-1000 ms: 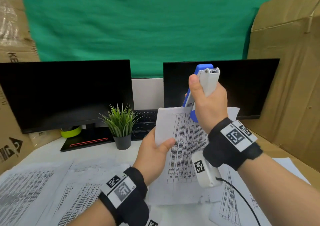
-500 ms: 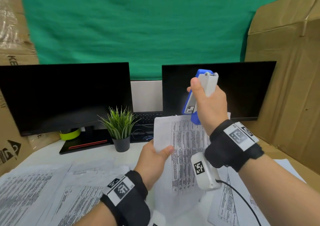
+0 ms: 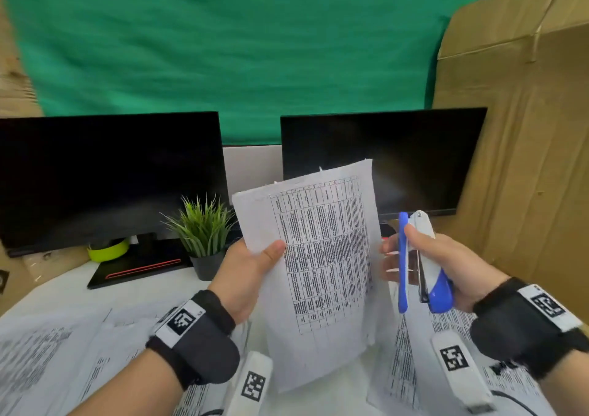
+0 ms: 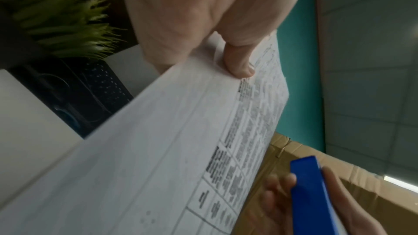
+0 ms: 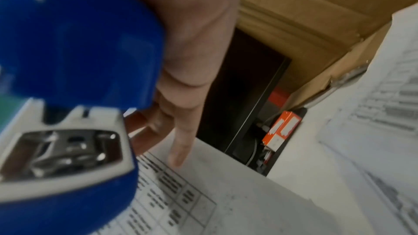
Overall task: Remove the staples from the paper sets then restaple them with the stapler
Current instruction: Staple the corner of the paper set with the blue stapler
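L hand [image 3: 245,275] pinching paper set [image 3: 322,256], stapler [image 3: 420,265] R

Left hand [image 3: 247,275] raised, thumb pinching the paper set [image 3: 322,256]; right hand [image 3: 446,265] beside it, fingers curled round the stapler [image 3: 420,262]

Stapler [image 3: 420,262] now lowered beside paper set [image 3: 322,256]

Paper set [image 3: 322,256] raised mid-desk, stapler [image 3: 420,265] just right of it.
Potted plant [image 3: 204,227] left of the set, two monitors [image 3: 108,176] behind along the far edge, loose sheets [image 3: 63,352] on the desk's [image 3: 76,291] near side.
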{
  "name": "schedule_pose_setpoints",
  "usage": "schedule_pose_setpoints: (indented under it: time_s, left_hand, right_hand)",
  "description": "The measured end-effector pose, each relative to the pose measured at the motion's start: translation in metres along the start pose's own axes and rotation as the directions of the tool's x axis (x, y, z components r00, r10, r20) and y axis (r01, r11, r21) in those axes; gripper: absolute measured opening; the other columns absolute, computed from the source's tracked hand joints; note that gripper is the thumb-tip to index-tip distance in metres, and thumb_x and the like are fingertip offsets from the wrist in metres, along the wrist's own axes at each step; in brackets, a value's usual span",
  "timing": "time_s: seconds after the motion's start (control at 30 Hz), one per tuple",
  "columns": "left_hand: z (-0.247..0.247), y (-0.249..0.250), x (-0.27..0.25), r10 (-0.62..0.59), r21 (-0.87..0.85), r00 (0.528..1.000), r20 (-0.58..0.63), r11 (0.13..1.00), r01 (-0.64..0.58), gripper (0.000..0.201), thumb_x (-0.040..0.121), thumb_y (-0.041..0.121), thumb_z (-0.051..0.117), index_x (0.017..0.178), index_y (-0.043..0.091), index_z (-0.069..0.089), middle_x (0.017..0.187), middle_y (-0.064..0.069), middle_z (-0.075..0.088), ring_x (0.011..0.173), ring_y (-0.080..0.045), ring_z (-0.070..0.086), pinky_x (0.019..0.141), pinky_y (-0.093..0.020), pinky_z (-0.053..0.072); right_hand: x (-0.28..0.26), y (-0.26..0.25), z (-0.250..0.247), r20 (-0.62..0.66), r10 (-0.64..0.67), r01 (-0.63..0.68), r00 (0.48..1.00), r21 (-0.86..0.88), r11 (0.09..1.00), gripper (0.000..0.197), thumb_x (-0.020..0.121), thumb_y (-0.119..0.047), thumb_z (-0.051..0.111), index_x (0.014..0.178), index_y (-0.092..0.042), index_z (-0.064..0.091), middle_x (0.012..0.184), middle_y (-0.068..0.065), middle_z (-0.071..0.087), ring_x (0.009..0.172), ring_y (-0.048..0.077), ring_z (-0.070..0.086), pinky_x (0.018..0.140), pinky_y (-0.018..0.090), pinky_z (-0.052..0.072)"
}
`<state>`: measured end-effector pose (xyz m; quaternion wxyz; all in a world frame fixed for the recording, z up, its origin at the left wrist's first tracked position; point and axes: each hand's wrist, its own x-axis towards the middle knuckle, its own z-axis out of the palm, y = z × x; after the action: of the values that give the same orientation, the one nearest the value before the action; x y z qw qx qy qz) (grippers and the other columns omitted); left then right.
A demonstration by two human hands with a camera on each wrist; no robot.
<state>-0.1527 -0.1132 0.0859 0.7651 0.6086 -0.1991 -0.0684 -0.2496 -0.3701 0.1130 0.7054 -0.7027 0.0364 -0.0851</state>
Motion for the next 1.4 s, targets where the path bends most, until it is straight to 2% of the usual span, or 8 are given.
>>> schedule_pose_setpoints:
  time_s: [0.23,0.4,0.57,0.7,0.93,1.13,1.3,1.4]
  left_hand:
    - [0.023,0.033,0.01,0.022,0.043,0.964,0.264,0.998,-0.035,0.057,0.076,0.027,0.076,0.126,0.009,0.058,0.125,-0.009,0.066,0.113,-0.024,0.064,0.095,-0.036,0.053]
    - [0.031,0.039,0.026,0.017,0.116,0.996,0.089,0.993,-0.027,0.034,0.088,0.011,0.061,0.122,0.01,0.061,0.119,-0.007,0.069,0.11,-0.025,0.066,0.099,-0.045,0.05]
    - [0.022,0.0,0.021,-0.26,0.329,0.965,0.023,0.914,0.239,0.012,0.094,0.008,0.059,0.106,0.008,0.057,0.092,-0.009,0.066,0.067,-0.025,0.067,0.062,-0.044,0.059]
    - [-0.021,-0.034,0.003,-0.43,0.667,0.902,0.034,0.682,0.3,0.011,0.09,0.017,0.062,0.098,0.009,0.063,0.094,-0.006,0.065,0.069,-0.019,0.066,0.059,-0.032,0.054]
    - [-0.106,-0.052,-0.012,-0.538,0.962,0.799,-0.269,-0.105,0.253,0.047,0.086,0.058,0.054,0.114,0.02,0.051,0.11,0.001,0.055,0.098,-0.019,0.056,0.077,-0.027,0.042]
    - [-0.101,-0.067,-0.011,-0.556,0.923,0.737,-0.385,-0.245,0.297,0.102,0.062,0.086,0.05,0.14,0.02,0.038,0.141,-0.004,0.038,0.127,-0.026,0.041,0.102,-0.037,0.04]
    - [-0.086,-0.074,-0.007,-0.518,0.918,0.761,-0.39,-0.283,0.277,0.084,0.076,0.074,0.049,0.139,0.019,0.04,0.142,-0.007,0.036,0.126,-0.026,0.044,0.104,-0.035,0.039]
    - [-0.087,-0.08,-0.006,-0.519,0.923,0.767,-0.376,-0.286,0.259,0.075,0.08,0.068,0.044,0.136,0.018,0.043,0.141,-0.008,0.036,0.124,-0.026,0.047,0.103,-0.036,0.041]
  right_hand:
    - [0.004,0.004,-0.028,-0.024,-0.089,0.092,0.996,0.185,0.978,0.06,0.058,-0.056,0.079,0.092,-0.007,0.074,0.106,0.011,0.071,0.086,0.024,0.069,0.074,0.035,0.06]
    - [-0.004,0.0,-0.034,-0.004,-0.099,0.099,0.995,0.168,0.981,0.048,0.067,-0.055,0.071,0.083,-0.01,0.075,0.081,0.008,0.071,0.061,0.018,0.067,0.054,0.027,0.056]
    - [0.013,0.004,-0.06,-0.34,0.082,-0.183,0.937,-0.277,0.943,0.037,0.086,-0.037,0.065,0.09,0.0,0.068,0.078,0.018,0.072,0.063,0.028,0.067,0.058,0.029,0.05]
    - [0.015,0.036,-0.096,-0.486,0.173,-0.423,0.856,-0.471,0.774,0.031,0.086,-0.031,0.068,0.09,-0.001,0.065,0.072,0.015,0.07,0.069,0.032,0.067,0.068,0.037,0.053]
    - [0.061,0.088,-0.063,-0.39,0.154,-0.419,0.908,-0.858,0.296,0.044,0.09,-0.049,0.053,0.099,-0.006,0.06,0.09,0.011,0.067,0.072,0.02,0.058,0.065,0.027,0.041]
    - [0.135,0.117,0.003,-0.407,0.282,-0.479,0.869,-0.834,0.274,0.031,0.085,-0.037,0.065,0.097,-0.01,0.058,0.084,0.005,0.062,0.085,0.02,0.062,0.068,0.026,0.043]
    - [0.17,0.122,0.021,-0.439,0.166,-0.469,0.883,-0.823,0.322,0.028,0.088,-0.04,0.058,0.092,-0.012,0.06,0.084,0.008,0.063,0.078,0.023,0.061,0.077,0.034,0.054]
    - [0.185,0.121,0.032,-0.369,0.149,-0.395,0.918,-0.889,0.233,0.072,0.073,-0.077,0.037,0.101,-0.017,0.066,0.106,0.008,0.063,0.103,0.03,0.058,0.095,0.047,0.046]
